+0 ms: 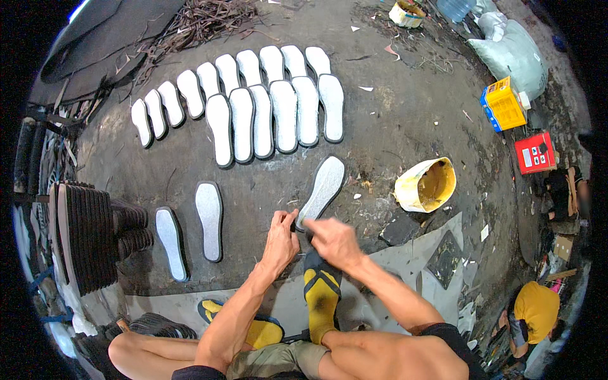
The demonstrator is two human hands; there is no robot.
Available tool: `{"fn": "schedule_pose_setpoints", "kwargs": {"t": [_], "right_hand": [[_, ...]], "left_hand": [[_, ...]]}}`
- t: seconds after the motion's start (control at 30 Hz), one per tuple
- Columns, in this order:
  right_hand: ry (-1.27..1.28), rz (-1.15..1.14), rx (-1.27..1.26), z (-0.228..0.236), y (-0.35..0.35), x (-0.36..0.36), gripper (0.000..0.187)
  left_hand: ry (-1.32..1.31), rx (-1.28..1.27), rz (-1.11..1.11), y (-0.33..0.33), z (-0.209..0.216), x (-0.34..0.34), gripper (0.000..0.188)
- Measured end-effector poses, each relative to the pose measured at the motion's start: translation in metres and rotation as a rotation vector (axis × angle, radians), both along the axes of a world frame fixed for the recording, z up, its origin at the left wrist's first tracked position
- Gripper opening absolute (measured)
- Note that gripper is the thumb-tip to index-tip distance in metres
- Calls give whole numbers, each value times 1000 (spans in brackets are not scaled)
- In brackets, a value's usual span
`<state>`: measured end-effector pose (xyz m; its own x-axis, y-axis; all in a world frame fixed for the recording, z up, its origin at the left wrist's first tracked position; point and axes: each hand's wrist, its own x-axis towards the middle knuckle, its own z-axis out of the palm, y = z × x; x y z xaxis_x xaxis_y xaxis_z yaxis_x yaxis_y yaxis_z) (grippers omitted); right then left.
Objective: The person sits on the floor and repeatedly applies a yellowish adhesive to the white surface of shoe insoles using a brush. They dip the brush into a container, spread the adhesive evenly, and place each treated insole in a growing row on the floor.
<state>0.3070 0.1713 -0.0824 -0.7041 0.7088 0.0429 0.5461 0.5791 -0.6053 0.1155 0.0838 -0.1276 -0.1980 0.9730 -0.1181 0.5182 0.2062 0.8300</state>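
Observation:
A shoe sole (pixel 324 185) with a pale, whitish upper face and dark rim lies slantwise in front of me, its narrow end toward my hands. My left hand (pixel 281 237) pinches that narrow end at its left edge. Slightly blurred, my right hand (pixel 337 242) is closed at the same end, its fingertips over the pale face; what they hold, if anything, is too small to make out. To the left lie two greyish-topped soles, one longer (pixel 209 218) and one nearer me (pixel 170 244).
Rows of white-faced soles (pixel 284 114) cover the far floor. Stacked dark soles (pixel 88 237) stand at left. An open, yellow-stained bucket (pixel 410 188) sits right of my hands. Farther right are a yellow box (pixel 505 107), a red box (pixel 534 154) and a person in yellow (pixel 537 310).

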Motion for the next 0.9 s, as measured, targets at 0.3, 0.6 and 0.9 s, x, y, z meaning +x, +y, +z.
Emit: {"fn": "schedule_pose_setpoints", "kwargs": {"t": [0.3,0.6,0.9], "right_hand": [[-40,143,258,-13,155,-40,34],[-141,-165,156,-4,154,-23,33],[-56,136,-4,0,-25,-62,43]], "left_hand": [[164,21,167,0,-1,39,71],[104,14,152,-1,1,32,71],[-265,60,763,-21,-2,-6,57]]}}
